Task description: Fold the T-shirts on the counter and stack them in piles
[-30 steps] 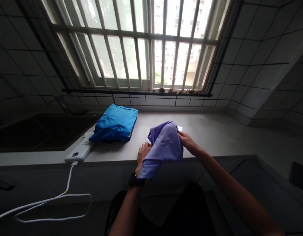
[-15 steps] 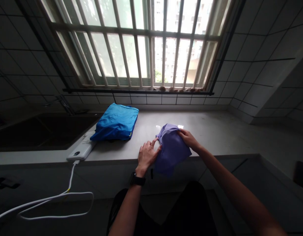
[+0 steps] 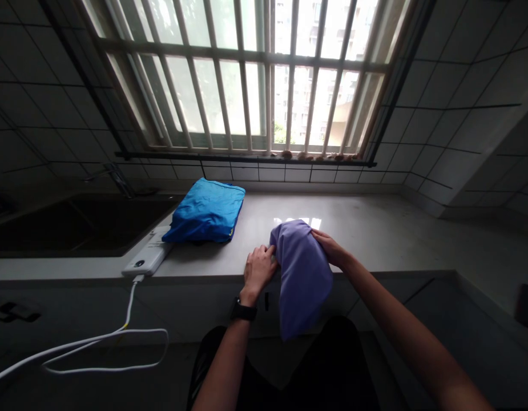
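A purple cloth hangs over the front edge of the grey counter, its lower end dangling below the edge. My left hand, with a dark watch on the wrist, grips the cloth's left side with curled fingers. On the cloth's right side, near its top, my right hand is closed on the fabric. A folded blue cloth lies on the counter to the left, apart from both hands.
A white power bank lies at the counter's front edge beside the blue cloth, its white cable looping down to the left. A dark sink with a tap is at the left. A barred window stands behind the counter.
The purple cloth has been drawn up and now hangs longer over the counter edge. My left hand has gone from spread fingers to gripping its left side.
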Demonstrator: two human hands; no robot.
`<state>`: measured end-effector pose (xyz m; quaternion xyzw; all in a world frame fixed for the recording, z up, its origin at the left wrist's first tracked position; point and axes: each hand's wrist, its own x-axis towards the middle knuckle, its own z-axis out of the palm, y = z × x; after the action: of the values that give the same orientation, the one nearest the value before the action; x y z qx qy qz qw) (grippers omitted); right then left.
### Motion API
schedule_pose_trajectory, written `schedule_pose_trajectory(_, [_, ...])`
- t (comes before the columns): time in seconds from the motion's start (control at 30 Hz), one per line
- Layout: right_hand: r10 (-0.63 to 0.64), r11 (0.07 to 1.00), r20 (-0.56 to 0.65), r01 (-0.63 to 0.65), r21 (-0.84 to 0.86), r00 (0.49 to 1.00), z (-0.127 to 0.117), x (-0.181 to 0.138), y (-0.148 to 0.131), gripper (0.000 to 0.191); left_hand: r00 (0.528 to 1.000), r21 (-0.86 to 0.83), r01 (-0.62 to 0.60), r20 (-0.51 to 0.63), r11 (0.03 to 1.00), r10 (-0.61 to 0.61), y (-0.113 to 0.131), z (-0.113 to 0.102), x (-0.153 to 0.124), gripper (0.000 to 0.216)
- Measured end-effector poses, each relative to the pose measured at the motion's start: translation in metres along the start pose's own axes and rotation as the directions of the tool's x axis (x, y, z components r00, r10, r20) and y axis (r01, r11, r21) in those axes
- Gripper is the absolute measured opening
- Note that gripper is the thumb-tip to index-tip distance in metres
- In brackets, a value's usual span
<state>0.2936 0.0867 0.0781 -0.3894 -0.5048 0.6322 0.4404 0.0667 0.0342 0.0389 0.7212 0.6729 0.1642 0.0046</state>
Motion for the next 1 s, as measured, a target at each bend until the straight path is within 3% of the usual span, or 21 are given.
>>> schedule_pose_trajectory(0.1, [-0.034,0.998,0.027,0.035,-0.046,0.999,-0.007,0.004,-0.001,0.044,1.0,0.0,0.019,0.007,1.0,-0.019,0.001,-0.001,0.0,0.032])
schedule_pose_trajectory(0.23, [-0.275,0.931,-0.13,0.231,-0.282,0.953,-0.039,0.022,-0.026,0.048,0.994,-0.074,0.094,-0.055,0.993,-0.098,0.003,-0.003,-0.001,0.03])
schedule_pose_trajectory(0.3, [-0.422,0.788,-0.214,0.239,-0.567,0.881,-0.055,0.029,-0.04,0.037,0.984,-0.125,0.139,-0.095,0.982,-0.152,0.004,-0.003,-0.001,0.029])
schedule_pose_trajectory(0.37, [-0.553,0.546,-0.255,0.114,-0.83,0.793,-0.063,0.031,-0.048,0.023,0.971,-0.179,0.185,-0.118,0.966,-0.208,0.005,-0.003,0.0,0.028])
schedule_pose_trajectory(0.43, [-0.622,0.332,-0.251,-0.041,-0.942,0.742,-0.058,0.026,-0.047,0.019,0.962,-0.231,0.215,-0.119,0.949,-0.247,0.005,-0.004,0.001,0.026])
schedule_pose_trajectory(0.5, [-0.598,0.225,-0.184,-0.056,-0.973,0.78,-0.042,0.015,-0.04,0.028,0.963,-0.27,0.205,-0.115,0.941,-0.243,0.004,-0.004,0.001,0.024])
schedule_pose_trajectory(0.57, [-0.496,0.197,-0.027,0.082,-0.977,0.868,-0.021,-0.001,-0.028,0.036,0.968,-0.304,0.177,-0.119,0.936,-0.222,0.002,-0.005,0.001,0.022])
schedule_pose_trajectory(0.63, [-0.351,0.177,0.15,0.222,-0.959,0.924,-0.001,-0.018,-0.016,0.048,0.966,-0.345,0.175,-0.12,0.922,-0.228,0.0,-0.004,0.001,0.02])
schedule_pose_trajectory(0.73, [-0.153,0.053,0.242,0.253,-0.966,0.958,0.02,-0.037,0.0,0.083,0.954,-0.43,0.212,-0.104,0.878,-0.282,-0.002,-0.004,0.001,0.019])
schedule_pose_trajectory(0.8, [-0.104,-0.022,0.267,0.266,-0.964,0.958,0.027,-0.043,0.006,0.081,0.94,-0.509,0.238,-0.094,0.827,-0.328,-0.003,-0.005,0.001,0.016])
schedule_pose_trajectory(0.87, [-0.108,0.009,0.318,0.32,-0.947,0.942,0.029,-0.044,0.005,0.048,0.921,-0.609,0.239,-0.104,0.756,-0.375,-0.004,-0.009,0.003,0.013])
schedule_pose_trajectory(0.93, [-0.145,0.128,0.339,0.357,-0.925,0.93,0.028,-0.041,-0.002,0.017,0.9,-0.728,0.197,-0.132,0.657,-0.415,-0.005,-0.017,0.007,0.012])
schedule_pose_trajectory(1.0, [-0.279,0.255,0.295,0.367,-0.895,0.914,0.026,-0.037,-0.015,0.024,0.877,-0.847,0.105,-0.168,0.521,-0.45,-0.006,-0.031,0.013,0.013])
